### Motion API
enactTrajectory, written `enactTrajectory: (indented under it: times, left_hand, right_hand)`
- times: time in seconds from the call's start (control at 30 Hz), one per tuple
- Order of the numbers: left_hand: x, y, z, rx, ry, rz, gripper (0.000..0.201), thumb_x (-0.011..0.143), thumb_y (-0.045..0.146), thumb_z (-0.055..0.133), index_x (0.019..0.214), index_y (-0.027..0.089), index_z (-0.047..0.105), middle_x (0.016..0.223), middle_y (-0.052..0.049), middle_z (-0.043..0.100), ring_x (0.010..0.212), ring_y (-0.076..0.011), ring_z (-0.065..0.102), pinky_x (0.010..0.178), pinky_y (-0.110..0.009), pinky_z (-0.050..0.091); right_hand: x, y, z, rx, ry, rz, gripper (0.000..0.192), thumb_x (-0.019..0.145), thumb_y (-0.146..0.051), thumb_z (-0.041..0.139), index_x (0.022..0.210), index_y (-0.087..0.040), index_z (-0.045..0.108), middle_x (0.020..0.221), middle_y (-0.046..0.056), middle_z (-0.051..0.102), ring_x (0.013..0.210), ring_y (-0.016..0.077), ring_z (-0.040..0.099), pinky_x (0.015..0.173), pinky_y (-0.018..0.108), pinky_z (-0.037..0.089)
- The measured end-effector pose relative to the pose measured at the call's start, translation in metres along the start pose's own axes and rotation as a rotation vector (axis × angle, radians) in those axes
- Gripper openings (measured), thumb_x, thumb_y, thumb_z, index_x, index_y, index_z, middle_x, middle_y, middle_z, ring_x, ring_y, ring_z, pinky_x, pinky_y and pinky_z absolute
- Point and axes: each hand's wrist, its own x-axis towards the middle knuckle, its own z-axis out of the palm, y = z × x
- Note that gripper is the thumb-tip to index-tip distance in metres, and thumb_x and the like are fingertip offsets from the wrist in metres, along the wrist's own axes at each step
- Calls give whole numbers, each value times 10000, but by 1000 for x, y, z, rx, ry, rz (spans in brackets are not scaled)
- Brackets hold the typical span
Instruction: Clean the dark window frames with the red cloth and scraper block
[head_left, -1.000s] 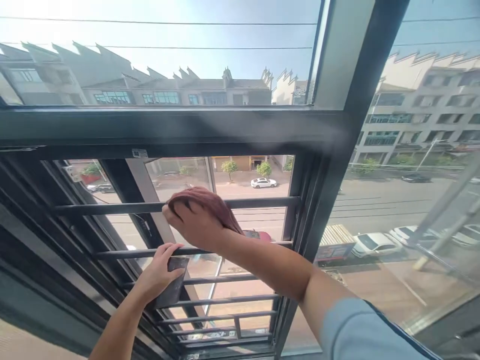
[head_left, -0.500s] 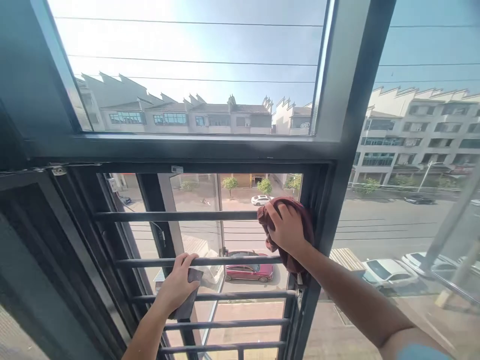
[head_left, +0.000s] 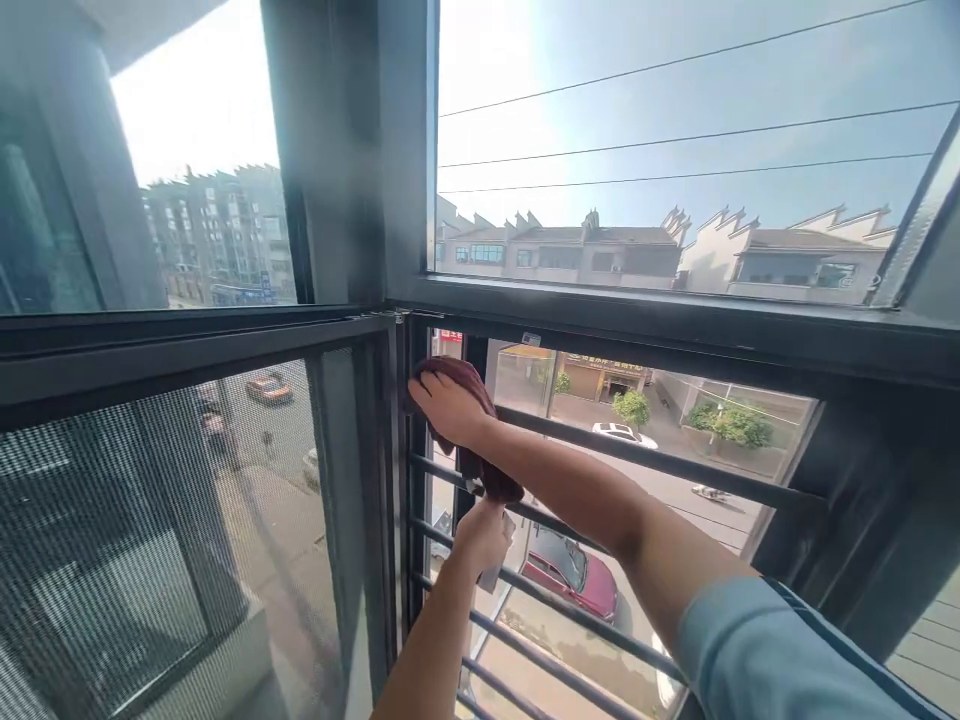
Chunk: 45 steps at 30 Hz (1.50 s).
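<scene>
My right hand (head_left: 452,408) presses a dark maroon cloth (head_left: 472,375) against the upper left corner of the barred window opening, beside the frame's vertical side. Part of the cloth hangs below the wrist, down to just above my left hand (head_left: 484,535). That left hand is closed near the bars, with a flat grey piece (head_left: 491,575) at its fingers; what kind of thing it is I cannot make out. My right forearm crosses in front of the dark horizontal bars (head_left: 577,600).
Left of the opening stands a mesh screen panel (head_left: 150,540) in a dark frame. A thick crossbar (head_left: 645,310) runs above the opening, below a glass pane. Far below outside are a street, a red car (head_left: 577,575) and a white car (head_left: 624,434).
The view has turned left. My right hand has carried the cloth from the opening's right side to its upper left corner. My left hand is now just below the cloth.
</scene>
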Motion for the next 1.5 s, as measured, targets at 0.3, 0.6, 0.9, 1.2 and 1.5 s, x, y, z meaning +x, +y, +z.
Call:
enactTrajectory:
  times: [0.3,0.6,0.9,1.2,1.5]
  left_hand:
    - [-1,0,-1,203,-80,21,539,723,143,484,1235,310,463,1362,11,413,1009,-156,575,822,-253,455]
    - [0,1,-5,176,-54,5,446,745,168,480,1179,273,483,1330,1,442,1005,-151,571,838,-255,435]
    - [1,5,-9,182,-82,-16,514,728,172,505,1233,263,465,1346,-23,460,1045,-179,575,826,-265,433]
    - [0,8,-4,195,-112,16,548,710,161,515,1243,254,433,1414,-22,385,1005,-174,597,760,-266,456]
    - [6,-3,-8,126,-95,4,563,712,110,498,1260,237,473,1453,-20,376,1170,-186,540,975,-287,415]
  right_hand:
    - [45,40,-36,-207,83,-11,485,920,-91,241,1383,-7,356,1229,211,552,1085,245,524,951,382,422]
    - [56,28,-34,-166,-29,103,540,887,-50,338,1423,6,302,1434,219,390,1304,247,378,1098,383,287]
    - [-103,62,-110,-310,-24,311,551,914,-120,283,1456,-24,255,1212,220,561,1100,295,467,934,416,381]
    - [-121,77,-103,-412,-59,278,555,899,-87,301,1453,-47,293,1262,196,561,1141,271,474,926,382,401]
    - [5,48,-67,-427,-126,94,544,899,-82,281,1428,45,271,1410,216,432,1253,234,444,1072,344,311]
